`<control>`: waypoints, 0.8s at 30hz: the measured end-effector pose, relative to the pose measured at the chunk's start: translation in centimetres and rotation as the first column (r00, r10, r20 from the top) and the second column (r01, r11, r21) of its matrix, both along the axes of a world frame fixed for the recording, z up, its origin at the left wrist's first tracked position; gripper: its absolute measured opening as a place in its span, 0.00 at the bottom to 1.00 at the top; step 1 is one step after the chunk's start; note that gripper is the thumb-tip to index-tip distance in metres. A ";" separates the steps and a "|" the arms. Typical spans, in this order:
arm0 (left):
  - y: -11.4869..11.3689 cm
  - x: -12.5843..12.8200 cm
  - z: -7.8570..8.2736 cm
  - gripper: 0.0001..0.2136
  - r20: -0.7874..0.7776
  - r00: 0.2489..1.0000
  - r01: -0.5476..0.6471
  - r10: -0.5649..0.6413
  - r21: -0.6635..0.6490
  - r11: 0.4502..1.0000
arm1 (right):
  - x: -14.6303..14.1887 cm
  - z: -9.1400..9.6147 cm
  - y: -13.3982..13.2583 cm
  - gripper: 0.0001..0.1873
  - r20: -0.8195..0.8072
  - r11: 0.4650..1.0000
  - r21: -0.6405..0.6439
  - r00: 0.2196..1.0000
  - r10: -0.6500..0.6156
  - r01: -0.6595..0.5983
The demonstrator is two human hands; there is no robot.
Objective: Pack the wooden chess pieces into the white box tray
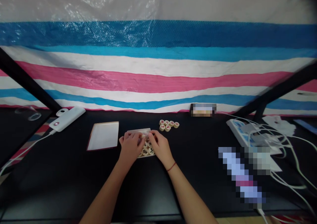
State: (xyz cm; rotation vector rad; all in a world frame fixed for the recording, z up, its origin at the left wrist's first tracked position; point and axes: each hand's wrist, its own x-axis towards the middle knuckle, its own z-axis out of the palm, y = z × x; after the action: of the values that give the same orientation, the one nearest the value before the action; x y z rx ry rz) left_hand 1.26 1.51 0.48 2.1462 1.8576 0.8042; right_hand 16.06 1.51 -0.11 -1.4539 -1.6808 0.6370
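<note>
Both my hands rest over a small white box (138, 131) filled with round wooden Chinese chess pieces (146, 150) on a black table. My left hand (129, 147) covers the box's left part with fingers curled down onto the pieces. My right hand (159, 145) lies on the right part, fingers bent and pressed onto the pieces; a red string circles its wrist. What the fingertips pinch is hidden. Several more chess pieces (168, 125) lie in a cluster just behind the box. The box's white lid (103, 135) lies flat to the left.
A white power bank (66, 118) with a cable lies at the far left. A white power strip (244, 131) with tangled white cables sits on the right. A striped blue, pink and white tarp (158, 68) hangs behind the table (61, 171). Black slanted bars frame both sides.
</note>
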 end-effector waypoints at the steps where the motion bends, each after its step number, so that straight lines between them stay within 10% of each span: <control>1: 0.0 0.0 0.1 0.07 0.038 0.999 -0.024 0.024 0.011 1.000 | 0.0 0.0 0.0 0.16 0.021 0.999 0.042 1.000 -0.020 0.019; 9: -0.2 -0.1 0.5 0.13 0.396 0.914 0.082 -0.085 0.025 0.996 | -0.1 1.0 -0.5 0.13 0.176 0.945 0.301 0.981 0.079 -0.130; 24: -0.1 -0.5 0.0 0.13 0.074 0.986 0.140 -0.149 0.112 0.984 | 0.1 0.8 -0.5 0.12 0.231 0.924 0.358 0.972 0.052 -0.135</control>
State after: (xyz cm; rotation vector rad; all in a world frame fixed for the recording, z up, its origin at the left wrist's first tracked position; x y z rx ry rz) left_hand 0.73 1.36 0.49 2.2437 1.6322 0.9630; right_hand 16.17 0.99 0.69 -1.2057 -1.9273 0.1917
